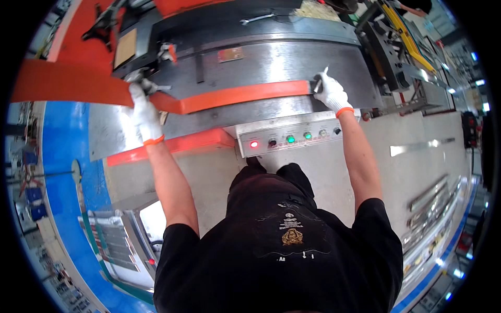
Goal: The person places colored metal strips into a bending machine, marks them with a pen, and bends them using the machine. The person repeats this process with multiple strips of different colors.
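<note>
A long orange strip (245, 95) runs across the front of a grey metal machine table (271, 60). It bends just right of my left hand; further left it looks much wider. My left hand (145, 115), in a white glove with an orange cuff, is closed at the strip's edge beside a grey metal fitting (142, 79); its fingertips are partly hidden. At the strip's right end my right hand (332, 93), gloved alike, is closed round a short dark end piece (316, 85), one finger pointing up.
Below the table's front edge sits a control panel (292, 136) with lit red and green buttons. A wrench (257, 19) lies at the back. A small reddish card (230, 54) rests on the table. Metal bars (428, 208) lie on the floor at right; a grey cabinet (117, 240) stands lower left.
</note>
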{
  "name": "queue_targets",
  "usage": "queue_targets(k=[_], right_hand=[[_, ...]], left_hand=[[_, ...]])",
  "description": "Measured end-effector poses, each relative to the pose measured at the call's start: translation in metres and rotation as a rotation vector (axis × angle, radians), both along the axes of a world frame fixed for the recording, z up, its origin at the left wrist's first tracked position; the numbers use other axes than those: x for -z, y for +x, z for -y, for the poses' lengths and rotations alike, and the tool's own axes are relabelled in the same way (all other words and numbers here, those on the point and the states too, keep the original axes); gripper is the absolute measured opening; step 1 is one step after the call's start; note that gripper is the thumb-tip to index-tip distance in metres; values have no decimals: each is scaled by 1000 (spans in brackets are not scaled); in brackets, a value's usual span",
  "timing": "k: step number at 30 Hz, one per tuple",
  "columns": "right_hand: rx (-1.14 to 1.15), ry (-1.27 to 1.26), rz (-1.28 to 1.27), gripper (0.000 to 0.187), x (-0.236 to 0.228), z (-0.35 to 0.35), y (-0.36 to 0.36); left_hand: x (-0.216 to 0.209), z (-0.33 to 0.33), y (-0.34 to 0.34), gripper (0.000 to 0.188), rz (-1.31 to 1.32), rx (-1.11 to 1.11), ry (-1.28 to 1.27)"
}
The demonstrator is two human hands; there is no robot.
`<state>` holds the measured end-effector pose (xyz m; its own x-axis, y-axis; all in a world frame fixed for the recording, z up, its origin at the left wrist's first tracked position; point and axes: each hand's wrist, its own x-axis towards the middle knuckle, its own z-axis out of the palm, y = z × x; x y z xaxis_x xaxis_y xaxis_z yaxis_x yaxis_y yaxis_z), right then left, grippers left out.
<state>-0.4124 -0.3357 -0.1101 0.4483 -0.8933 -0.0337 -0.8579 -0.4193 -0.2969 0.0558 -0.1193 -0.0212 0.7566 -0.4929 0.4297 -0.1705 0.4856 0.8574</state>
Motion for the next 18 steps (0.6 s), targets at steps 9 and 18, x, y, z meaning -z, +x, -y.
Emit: queue_targets(k=[9, 18], right_hand=[[272, 98, 436, 64, 42, 33, -57], [239, -1, 640, 61, 72, 29, -51]], left_hand=[[13, 24, 18, 40, -43, 4, 28], [12, 13, 6, 39, 74, -55, 25]])
